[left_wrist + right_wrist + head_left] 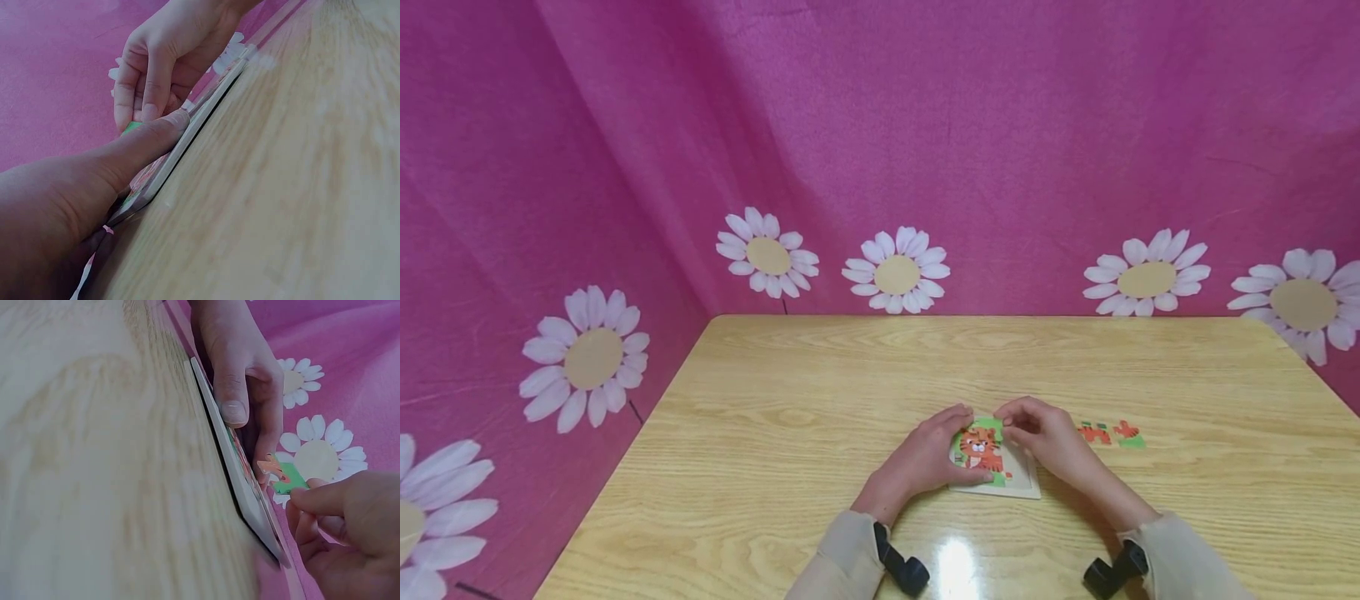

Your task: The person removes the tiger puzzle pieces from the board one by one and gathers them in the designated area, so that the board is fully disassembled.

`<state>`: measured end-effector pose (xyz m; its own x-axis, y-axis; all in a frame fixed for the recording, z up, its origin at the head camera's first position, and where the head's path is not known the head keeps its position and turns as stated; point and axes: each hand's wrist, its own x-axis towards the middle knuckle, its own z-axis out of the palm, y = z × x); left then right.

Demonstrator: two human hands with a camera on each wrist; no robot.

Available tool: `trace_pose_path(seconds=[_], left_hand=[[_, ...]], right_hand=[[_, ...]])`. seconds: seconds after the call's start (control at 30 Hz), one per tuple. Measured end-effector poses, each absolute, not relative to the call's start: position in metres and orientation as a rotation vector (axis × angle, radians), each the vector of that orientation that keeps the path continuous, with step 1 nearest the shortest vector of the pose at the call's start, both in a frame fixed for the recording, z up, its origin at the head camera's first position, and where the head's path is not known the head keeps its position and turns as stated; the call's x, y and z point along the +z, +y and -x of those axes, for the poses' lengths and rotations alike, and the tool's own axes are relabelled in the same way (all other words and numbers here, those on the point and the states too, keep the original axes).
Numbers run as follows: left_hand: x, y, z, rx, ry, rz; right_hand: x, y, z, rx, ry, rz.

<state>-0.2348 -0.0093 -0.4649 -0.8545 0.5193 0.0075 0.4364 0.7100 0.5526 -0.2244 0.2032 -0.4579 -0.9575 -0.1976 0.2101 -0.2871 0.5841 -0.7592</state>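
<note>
A jigsaw puzzle board (1022, 492) with a pale frame lies on the table, its orange tiger picture partly filled in on a green ground. My left hand (928, 454) grips the board from the left, thumb along the near edge and fingers at the far edge. Between thumb and fingertips, my right hand (1051, 440) pinches a green and orange puzzle piece (287, 478), which the right wrist view shows just above the board. The right part of the board shows bare backing. The left hand covers part of the board's left side.
To the right of the right hand, loose orange puzzle pieces (1095, 433) lie on the wooden table (775, 433), along with an orange and green piece (1129, 435). A pink cloth (1000, 150) with white daisies hangs behind the table and along its left side.
</note>
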Motion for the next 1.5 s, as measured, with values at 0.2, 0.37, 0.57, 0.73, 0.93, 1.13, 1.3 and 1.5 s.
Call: trace_pose_path(seconds=[0.2,0.37,0.57,0.73,0.93,1.13,1.3,1.5], left_hand=[[-0.466,-0.009,0.234,0.819,2.777,-0.801],[-0.467,-0.009,0.234,0.808,2.781,-0.804],[-0.467,-0.01,0.234,0.793,2.791,-0.812],[-0.468,-0.009,0.233,0.801,2.788,-0.81],[-0.469,-0.009,0.234,0.806,2.784,-0.803],[-0.469,-0.009,0.234,0.817,2.785,-0.812],[-0.469,-0.009,0.235,0.815,2.78,-0.813],[-0.468,-0.009,0.235,0.819,2.77,-0.801]], right_hand=[[-0.457,0.209,0.22,1.357,-2.681,-0.431],[-0.455,0.214,0.215,1.372,-2.678,-0.422],[-0.455,0.221,0.21,1.371,-2.688,-0.423],[-0.458,0.226,0.207,1.372,-2.688,-0.423],[-0.458,0.234,0.203,1.362,-2.689,-0.408],[-0.456,0.241,0.199,1.373,-2.706,-0.367],[-0.456,0.247,0.196,1.365,-2.691,-0.37],[-0.457,0.257,0.194,1.377,-2.67,-0.393]])
